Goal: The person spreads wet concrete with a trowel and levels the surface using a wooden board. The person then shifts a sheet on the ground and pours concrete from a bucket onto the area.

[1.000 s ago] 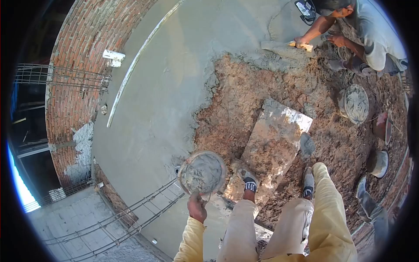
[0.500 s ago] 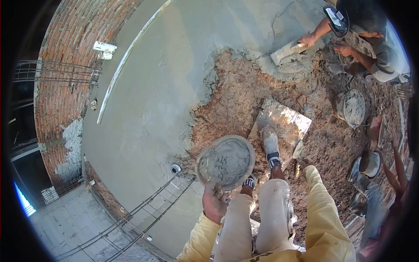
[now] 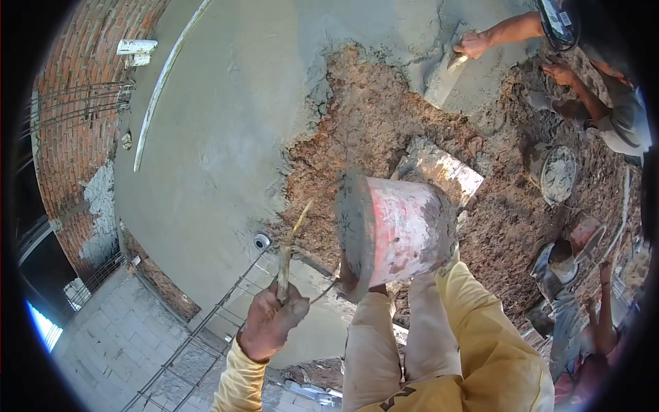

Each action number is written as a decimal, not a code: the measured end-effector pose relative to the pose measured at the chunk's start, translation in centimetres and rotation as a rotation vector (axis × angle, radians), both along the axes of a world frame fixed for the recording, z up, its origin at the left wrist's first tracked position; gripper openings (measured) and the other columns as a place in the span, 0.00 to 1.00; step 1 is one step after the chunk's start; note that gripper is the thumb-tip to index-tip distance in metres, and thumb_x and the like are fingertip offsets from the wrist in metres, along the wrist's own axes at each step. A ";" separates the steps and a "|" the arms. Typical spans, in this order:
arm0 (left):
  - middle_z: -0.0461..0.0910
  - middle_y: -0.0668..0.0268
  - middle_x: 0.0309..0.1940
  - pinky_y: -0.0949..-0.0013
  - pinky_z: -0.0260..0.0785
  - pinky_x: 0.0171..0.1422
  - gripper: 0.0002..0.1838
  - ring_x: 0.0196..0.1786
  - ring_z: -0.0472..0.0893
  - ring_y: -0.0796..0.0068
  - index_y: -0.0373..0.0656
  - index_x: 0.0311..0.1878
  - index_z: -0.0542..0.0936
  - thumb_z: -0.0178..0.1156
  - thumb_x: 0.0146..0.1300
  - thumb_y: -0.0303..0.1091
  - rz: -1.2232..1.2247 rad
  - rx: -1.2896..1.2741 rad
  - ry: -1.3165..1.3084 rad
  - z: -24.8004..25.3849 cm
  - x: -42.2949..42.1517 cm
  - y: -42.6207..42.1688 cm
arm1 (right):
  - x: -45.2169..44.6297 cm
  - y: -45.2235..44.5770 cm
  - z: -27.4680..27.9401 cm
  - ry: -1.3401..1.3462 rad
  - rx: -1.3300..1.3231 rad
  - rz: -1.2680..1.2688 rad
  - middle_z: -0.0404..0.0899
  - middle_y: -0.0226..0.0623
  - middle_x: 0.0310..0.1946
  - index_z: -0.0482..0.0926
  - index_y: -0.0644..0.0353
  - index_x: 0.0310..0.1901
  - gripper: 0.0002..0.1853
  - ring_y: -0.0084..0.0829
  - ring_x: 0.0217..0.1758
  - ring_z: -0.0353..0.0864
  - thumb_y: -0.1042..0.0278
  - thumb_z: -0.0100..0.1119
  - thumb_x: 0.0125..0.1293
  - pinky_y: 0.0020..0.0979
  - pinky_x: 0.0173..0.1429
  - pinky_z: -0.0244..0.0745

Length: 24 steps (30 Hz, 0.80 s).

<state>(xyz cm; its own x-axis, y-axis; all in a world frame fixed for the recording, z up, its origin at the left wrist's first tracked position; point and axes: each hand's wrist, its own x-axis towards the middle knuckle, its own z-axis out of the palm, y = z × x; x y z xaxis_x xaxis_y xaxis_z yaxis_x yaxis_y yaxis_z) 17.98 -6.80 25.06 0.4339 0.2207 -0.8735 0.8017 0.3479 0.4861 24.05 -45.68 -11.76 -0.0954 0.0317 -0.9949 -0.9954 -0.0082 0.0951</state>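
A pinkish-white, cement-smeared bucket [image 3: 410, 230] is tipped on its side in front of my legs, its grey mouth facing left over the edge of the wet cement [image 3: 213, 151]. My left hand [image 3: 271, 321] is closed around the grip of its curved handle, left of the mouth. My right arm in its yellow sleeve [image 3: 480, 323] reaches to the bucket's base, where the bucket hides my right hand. Under and behind the bucket, a flat board [image 3: 453, 172] lies on the brown rubble [image 3: 374, 117].
At the upper right a co-worker's hand [image 3: 472, 45] presses a long float [image 3: 445, 81] on the cement. Another bucket [image 3: 558, 175] stands at the right, above further people. Rebar [image 3: 223, 312] runs at the lower left, near a pipe end [image 3: 261, 242]. A brick wall [image 3: 75, 130] rises left.
The bucket has gone from upright to tipped on its side, mouth left. My left hand has moved left with the handle. My right hand has gone behind the bucket. The co-worker's float has turned steeper.
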 end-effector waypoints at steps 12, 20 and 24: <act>0.81 0.67 0.38 0.69 0.69 0.47 0.20 0.39 0.78 0.74 0.35 0.45 0.78 0.53 0.71 0.47 0.444 0.647 0.069 -27.7 9.6 0.4 | 28.0 23.6 -3.2 -0.881 0.000 0.598 0.77 0.53 0.55 0.72 0.71 0.60 0.48 0.41 0.59 0.76 0.31 0.65 0.51 0.36 0.65 0.65; 0.78 0.68 0.36 0.63 0.75 0.41 0.19 0.36 0.77 0.70 0.44 0.46 0.76 0.46 0.73 0.50 1.232 0.043 -0.217 -22.9 12.6 -1.3 | 32.5 29.2 22.4 -1.678 -0.250 1.055 0.79 0.54 0.48 0.73 0.72 0.55 0.43 0.41 0.53 0.79 0.38 0.71 0.50 0.35 0.58 0.72; 0.78 0.65 0.39 0.62 0.73 0.44 0.23 0.39 0.78 0.67 0.43 0.49 0.77 0.46 0.71 0.54 1.405 -0.021 -0.313 -18.7 14.1 -2.8 | 31.0 28.7 27.2 -1.744 -0.136 1.099 0.78 0.54 0.50 0.73 0.69 0.55 0.40 0.42 0.54 0.79 0.43 0.73 0.50 0.37 0.59 0.72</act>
<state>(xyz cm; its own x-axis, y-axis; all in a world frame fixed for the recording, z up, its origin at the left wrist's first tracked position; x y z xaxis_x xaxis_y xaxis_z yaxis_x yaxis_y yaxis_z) 32.11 -9.63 6.36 0.0428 0.6076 -0.7931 -0.3418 0.7548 0.5599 55.06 -17.01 15.42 0.8230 0.5672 -0.0312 0.3943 -0.6100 -0.6873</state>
